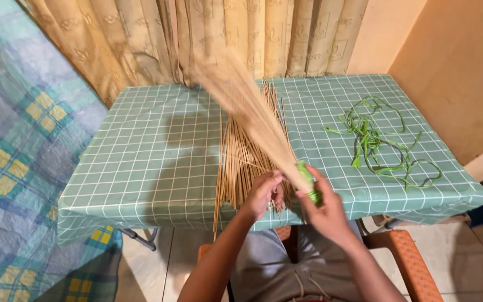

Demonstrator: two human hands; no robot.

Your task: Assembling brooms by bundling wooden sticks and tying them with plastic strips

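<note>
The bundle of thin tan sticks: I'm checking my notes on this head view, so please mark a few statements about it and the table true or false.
1. The right hand grips the bundle of thin tan sticks at its green-tied end. True.
2. Loose tan sticks lie on the green checked tablecloth. True.
3. The tangle of green strips lies left of the loose sticks. False: it lies to their right.
4. The left hand rests on the orange chair. False: it is at the loose sticks.

Stick bundle (252,151): dry, matt, straw-like; green ties (375,140) glossy plastic; surface (157,156) cover smooth, checked (slight sheen).
</note>
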